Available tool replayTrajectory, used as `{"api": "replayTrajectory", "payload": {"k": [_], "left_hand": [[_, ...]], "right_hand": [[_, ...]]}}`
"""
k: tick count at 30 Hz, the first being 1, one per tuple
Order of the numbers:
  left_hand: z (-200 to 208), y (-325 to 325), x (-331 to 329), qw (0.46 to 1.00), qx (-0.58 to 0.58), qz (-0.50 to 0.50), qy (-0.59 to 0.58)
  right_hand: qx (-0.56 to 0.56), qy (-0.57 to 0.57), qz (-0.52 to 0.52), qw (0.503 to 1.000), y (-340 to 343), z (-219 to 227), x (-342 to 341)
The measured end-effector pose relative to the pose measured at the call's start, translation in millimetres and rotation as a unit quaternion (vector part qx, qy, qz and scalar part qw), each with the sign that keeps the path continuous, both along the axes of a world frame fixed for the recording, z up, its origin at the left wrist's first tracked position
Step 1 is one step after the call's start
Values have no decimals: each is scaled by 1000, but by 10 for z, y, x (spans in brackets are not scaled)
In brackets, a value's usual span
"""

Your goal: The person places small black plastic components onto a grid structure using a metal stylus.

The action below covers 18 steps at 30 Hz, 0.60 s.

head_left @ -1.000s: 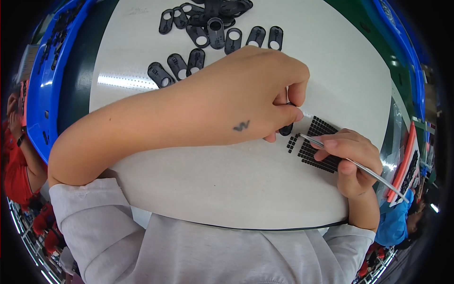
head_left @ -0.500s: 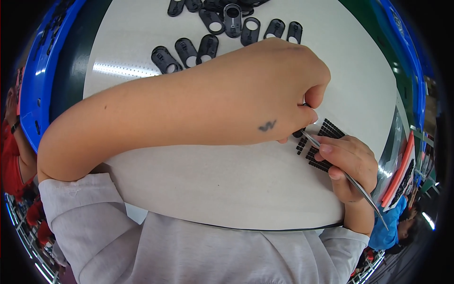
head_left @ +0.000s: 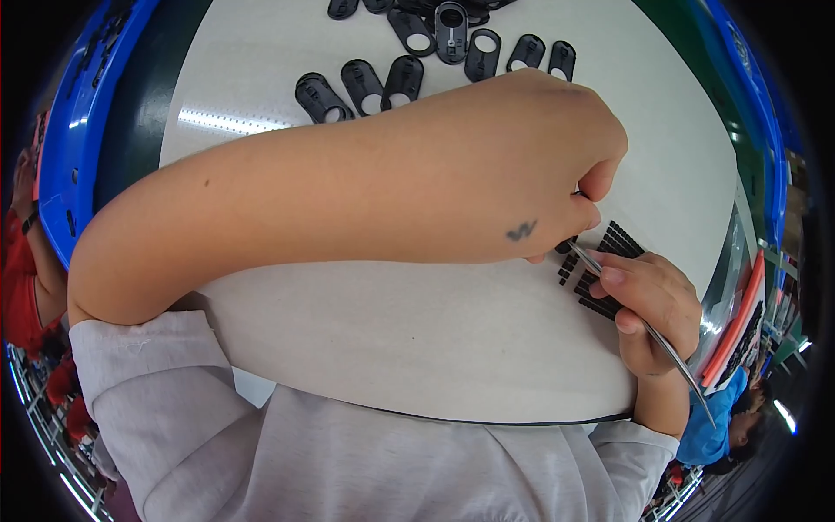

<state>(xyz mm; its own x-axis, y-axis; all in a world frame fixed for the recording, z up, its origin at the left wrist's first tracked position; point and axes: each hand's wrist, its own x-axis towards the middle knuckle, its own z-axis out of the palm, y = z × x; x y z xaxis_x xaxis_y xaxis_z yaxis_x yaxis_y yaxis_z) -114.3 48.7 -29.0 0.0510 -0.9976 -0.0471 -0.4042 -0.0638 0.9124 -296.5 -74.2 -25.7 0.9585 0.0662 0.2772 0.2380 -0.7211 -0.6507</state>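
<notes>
My left forearm crosses the table from the left, and my left hand is closed with its back toward the view. A small dark edge of a black part shows under its fingers; the rest of that piece is hidden. My right hand pinches slim metal tweezers, whose tip meets the black part at the left fingers. Beneath the right fingers lies a sheet of small black rectangular pads set in rows. Several black oval plates with round holes lie beyond my left arm.
The pale table has a rounded edge close to my body. Blue bins stand along the left side, and another blue bin is at the right. A red-edged tray sits right of the table. Other people are at both sides.
Both hands appear slightly farther right, still together with the tweezers at the black part. The plates and pads have shifted the same way in the picture.
</notes>
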Motion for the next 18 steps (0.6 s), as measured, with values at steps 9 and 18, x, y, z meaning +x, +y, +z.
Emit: {"api": "replayTrajectory", "payload": {"k": [9, 18], "left_hand": [[43, -13, 17, 999, 37, -6, 30], [81, -90, 16, 995, 26, -42, 83]], "right_hand": [[-9, 3, 3, 1000, 5, 0, 25], [9, -16, -7, 1000, -44, 23, -27]]}}
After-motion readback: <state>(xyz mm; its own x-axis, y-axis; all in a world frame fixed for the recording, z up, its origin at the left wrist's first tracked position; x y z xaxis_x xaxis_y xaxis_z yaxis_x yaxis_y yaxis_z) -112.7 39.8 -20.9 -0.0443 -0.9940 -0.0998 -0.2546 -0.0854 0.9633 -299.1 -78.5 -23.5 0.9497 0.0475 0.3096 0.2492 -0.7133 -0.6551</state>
